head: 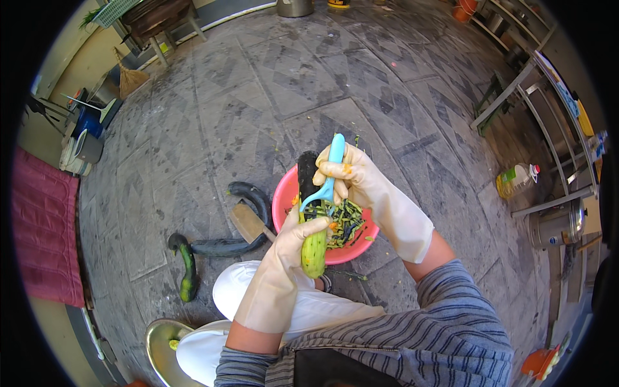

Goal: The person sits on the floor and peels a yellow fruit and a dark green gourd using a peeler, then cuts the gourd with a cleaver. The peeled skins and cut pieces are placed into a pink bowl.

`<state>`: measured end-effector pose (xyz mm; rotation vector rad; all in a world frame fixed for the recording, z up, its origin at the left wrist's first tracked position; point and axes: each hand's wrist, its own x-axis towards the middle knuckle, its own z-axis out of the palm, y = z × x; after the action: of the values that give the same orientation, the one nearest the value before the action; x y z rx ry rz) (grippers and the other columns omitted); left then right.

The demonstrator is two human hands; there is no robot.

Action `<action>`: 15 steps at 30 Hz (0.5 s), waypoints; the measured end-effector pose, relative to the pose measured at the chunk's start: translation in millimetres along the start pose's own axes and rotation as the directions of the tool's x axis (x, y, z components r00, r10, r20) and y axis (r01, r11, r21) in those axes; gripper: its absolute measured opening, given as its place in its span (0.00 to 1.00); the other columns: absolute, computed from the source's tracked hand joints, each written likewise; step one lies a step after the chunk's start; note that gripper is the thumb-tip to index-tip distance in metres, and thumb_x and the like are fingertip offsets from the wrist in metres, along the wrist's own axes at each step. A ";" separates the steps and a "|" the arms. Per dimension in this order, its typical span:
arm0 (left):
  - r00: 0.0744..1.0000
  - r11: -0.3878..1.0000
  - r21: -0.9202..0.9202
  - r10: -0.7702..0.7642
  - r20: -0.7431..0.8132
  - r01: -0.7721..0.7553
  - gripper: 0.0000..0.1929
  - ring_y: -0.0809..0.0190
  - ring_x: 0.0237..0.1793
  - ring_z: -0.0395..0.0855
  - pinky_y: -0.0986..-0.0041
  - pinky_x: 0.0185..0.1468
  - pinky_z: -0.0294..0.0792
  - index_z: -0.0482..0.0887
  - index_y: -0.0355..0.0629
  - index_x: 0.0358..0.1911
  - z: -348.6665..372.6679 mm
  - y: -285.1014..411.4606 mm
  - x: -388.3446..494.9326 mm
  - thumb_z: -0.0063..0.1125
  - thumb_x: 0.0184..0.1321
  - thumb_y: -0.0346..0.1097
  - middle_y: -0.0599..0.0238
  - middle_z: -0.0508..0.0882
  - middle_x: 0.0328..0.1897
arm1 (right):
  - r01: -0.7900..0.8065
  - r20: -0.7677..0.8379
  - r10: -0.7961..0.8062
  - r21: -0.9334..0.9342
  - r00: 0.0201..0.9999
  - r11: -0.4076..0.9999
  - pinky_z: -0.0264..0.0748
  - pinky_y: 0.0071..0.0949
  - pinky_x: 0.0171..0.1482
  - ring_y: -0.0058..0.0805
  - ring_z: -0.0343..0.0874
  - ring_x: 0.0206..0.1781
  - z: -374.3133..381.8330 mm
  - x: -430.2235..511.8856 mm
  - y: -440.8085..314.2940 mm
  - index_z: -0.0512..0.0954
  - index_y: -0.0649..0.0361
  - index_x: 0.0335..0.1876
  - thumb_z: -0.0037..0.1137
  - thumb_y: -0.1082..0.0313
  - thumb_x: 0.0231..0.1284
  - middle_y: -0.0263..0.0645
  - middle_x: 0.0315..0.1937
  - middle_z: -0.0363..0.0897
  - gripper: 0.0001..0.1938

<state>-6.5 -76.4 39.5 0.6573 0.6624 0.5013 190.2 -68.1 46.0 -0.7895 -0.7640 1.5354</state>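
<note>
My left hand (285, 259), in a cream rubber glove, grips a long squash (313, 254). The squash's near end is peeled pale green with dark flecks; its far end keeps dark green skin. In my gloved right hand (360, 174) is a light-blue peeler (337, 149), its handle pointing up and away. The peeler's head lies against the squash just beyond my left thumb, and its blade is partly hidden. Beneath both hands stands a pink plastic basin (281, 193) holding green peelings (347, 223) and some orange bits.
Left of the basin, dark curved squashes (220, 247) lie on the grey tiled floor (193, 121), with a cleaver (247, 222) resting across one. A metal basin (157, 355) is beside my left knee. An oil bottle (515, 180) stands by a metal-framed table (524, 92) at right.
</note>
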 end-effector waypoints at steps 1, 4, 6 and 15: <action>1.000 1.000 0.020 0.003 0.004 -0.003 0.29 0.60 0.40 0.81 0.67 0.46 0.76 0.75 0.39 0.56 -0.2 0.9 -0.2 0.68 0.47 0.33 0.60 0.81 0.42 | 0.009 -0.009 -0.009 -0.004 1.000 1.000 0.73 0.20 0.20 0.19 0.71 0.16 -1.3 1.9 1.7 0.76 0.64 0.45 0.64 0.67 0.62 0.45 0.33 0.85 0.12; 0.998 0.993 0.112 0.029 0.046 -0.034 0.28 0.60 0.39 0.81 0.67 0.46 0.75 0.75 0.39 0.54 -4.0 2.8 0.2 0.67 0.46 0.32 0.60 0.81 0.41 | 0.056 -0.058 -0.053 0.059 0.997 0.997 0.71 0.20 0.20 0.19 0.70 0.16 -9.2 11.0 4.8 0.76 0.62 0.44 0.64 0.67 0.63 0.44 0.32 0.84 0.11; 0.998 0.993 0.115 0.009 0.058 -0.016 0.29 0.58 0.40 0.81 0.66 0.47 0.75 0.74 0.38 0.55 -6.8 0.1 -3.9 0.65 0.44 0.30 0.59 0.81 0.42 | 0.095 -0.218 -0.072 0.096 0.973 0.991 0.69 0.20 0.19 0.19 0.69 0.16 -19.2 19.6 3.1 0.76 0.62 0.43 0.64 0.67 0.62 0.43 0.32 0.83 0.10; 0.994 0.982 0.180 -0.073 0.080 0.058 0.35 0.56 0.40 0.83 0.64 0.45 0.76 0.70 0.39 0.60 -19.7 -8.6 -1.7 0.66 0.42 0.28 0.57 0.82 0.43 | 0.109 -0.292 -0.073 0.110 0.954 0.988 0.70 0.23 0.21 0.19 0.67 0.16 -74.2 50.3 -2.5 0.76 0.62 0.41 0.61 0.71 0.62 0.45 0.34 0.83 0.06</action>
<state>-19.6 -75.6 22.3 0.8177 0.6496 0.3532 249.0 -15.3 3.8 -0.8491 -0.4778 1.3342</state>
